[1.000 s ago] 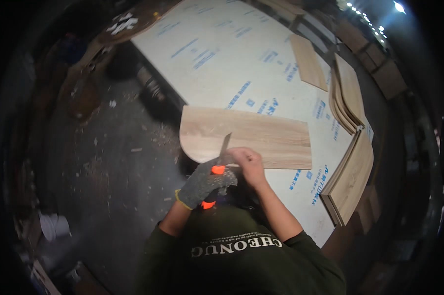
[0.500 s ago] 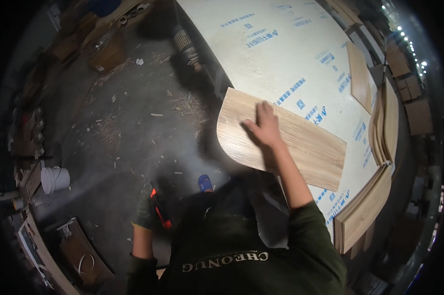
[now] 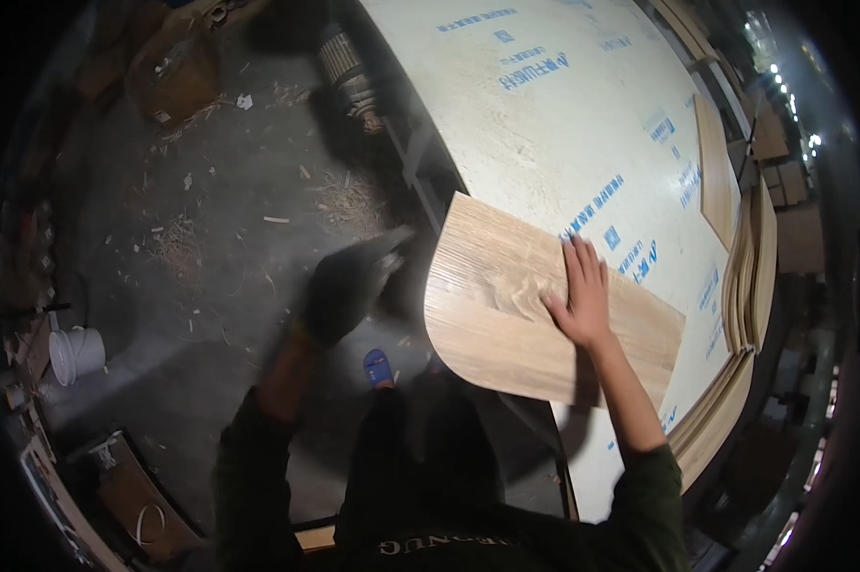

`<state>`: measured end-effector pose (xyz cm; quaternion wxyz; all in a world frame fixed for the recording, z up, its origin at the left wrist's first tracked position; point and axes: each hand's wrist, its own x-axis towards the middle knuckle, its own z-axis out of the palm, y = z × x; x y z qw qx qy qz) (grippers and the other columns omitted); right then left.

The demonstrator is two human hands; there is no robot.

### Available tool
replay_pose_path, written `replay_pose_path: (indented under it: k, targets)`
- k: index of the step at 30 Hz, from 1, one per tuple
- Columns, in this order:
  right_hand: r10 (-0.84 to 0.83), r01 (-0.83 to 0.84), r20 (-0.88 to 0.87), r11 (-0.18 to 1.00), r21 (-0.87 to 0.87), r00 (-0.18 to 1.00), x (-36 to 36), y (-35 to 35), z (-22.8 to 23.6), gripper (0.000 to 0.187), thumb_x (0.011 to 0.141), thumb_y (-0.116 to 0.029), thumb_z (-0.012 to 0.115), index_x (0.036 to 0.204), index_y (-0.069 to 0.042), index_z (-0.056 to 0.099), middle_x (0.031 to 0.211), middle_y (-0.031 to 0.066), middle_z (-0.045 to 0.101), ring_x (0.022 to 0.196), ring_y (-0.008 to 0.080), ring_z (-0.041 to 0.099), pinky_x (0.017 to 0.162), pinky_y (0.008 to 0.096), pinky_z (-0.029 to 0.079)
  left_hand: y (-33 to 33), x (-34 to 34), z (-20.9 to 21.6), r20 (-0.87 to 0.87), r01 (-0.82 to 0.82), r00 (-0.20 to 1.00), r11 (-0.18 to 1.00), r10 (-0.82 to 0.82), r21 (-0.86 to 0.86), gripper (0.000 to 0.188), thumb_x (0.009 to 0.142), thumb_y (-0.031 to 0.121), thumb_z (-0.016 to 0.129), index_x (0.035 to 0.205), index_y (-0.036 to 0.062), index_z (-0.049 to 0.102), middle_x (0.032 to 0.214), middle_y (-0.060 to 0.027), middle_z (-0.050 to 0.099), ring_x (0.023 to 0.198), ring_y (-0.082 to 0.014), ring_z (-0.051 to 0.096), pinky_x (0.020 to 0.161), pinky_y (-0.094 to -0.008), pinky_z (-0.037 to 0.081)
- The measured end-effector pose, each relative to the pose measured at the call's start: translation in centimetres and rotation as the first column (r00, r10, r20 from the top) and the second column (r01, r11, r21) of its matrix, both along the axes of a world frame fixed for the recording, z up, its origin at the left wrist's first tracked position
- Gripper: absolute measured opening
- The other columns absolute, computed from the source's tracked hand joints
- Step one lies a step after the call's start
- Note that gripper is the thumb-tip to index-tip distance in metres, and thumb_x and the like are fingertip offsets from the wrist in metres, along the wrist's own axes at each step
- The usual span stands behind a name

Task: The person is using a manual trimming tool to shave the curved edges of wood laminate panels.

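Board (image 3: pixel 492 305) with pale wood grain and one rounded end lies beneath the bare right hand (image 3: pixel 585 310), on a table (image 3: pixel 506 133) whose white top carries blue printing. The right palm rests on the board, its fingers straight, flat and slightly apart, the thumb stretched to the left, the tips reaching the board's far edge. The rounded end lies to the left of these fingers and juts past the table's edge. The left hand (image 3: pixel 344 286), in a dark glove, shows above the floor (image 3: pixel 230 276), well to the left of the right fingers. It is blurred, so whether its fingers are together, apart or around something cannot be told. Right of the right fingers, along the table's side, are stacked curved panels (image 3: pixel 749 276), with a single panel (image 3: pixel 713 181) just beyond. Nearer the body than the left fingers is a foot in a blue slipper (image 3: pixel 377 366); well left of them sits a white bucket (image 3: pixel 75 355). Shavings (image 3: pixel 349 205) lie on the floor beyond those fingers.
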<state>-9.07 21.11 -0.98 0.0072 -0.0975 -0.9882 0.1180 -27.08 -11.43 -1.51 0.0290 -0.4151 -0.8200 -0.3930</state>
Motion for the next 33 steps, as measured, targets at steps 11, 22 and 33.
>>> replay_pose_path:
  k: [11,22,33]
  targets:
    - [0.001,-0.001,-0.005,1.0,-0.003,1.0,1.8,0.4,0.6,0.082,0.079,-0.054,0.059,0.143,-0.006,0.04,0.153,0.0223,0.027,0.142,0.0443,0.021,0.111,0.0599,0.014,10.6,-6.1,-7.4,0.133,0.224,0.967,0.973,-0.215,-0.05,0.045,0.098,0.023,0.045,0.14,0.0089,0.044,0.135,-0.0096,0.054,0.118,-0.0221,0.056,0.098,-0.0319,0.046]
    - [-0.006,0.006,-0.018,1.0,0.018,1.0,2.0,0.5,0.5,0.082,0.079,-0.055,0.06,0.142,-0.007,0.041,0.152,0.0212,0.029,0.142,0.0433,0.022,0.111,0.0597,0.015,5.2,-3.1,-2.3,0.077,0.45,0.893,0.875,-0.444,-0.178,0.033,0.091,0.012,0.052,0.123,0.0126,0.06,0.085,-0.0124,0.066,0.074,-0.0253,0.065,0.066,-0.0372,0.052]
    - [-0.004,0.004,-0.044,1.0,-0.005,0.999,1.8,0.1,0.4,0.08,0.079,-0.055,0.06,0.141,-0.007,0.042,0.152,0.0209,0.03,0.141,0.043,0.023,0.111,0.0596,0.016,8.3,-5.3,-1.8,-0.125,0.275,0.943,0.933,-0.309,-0.233,0.033,0.093,0.014,0.051,0.123,0.0137,0.061,0.085,-0.0092,0.066,0.082,-0.0228,0.065,0.072,-0.0372,0.052]
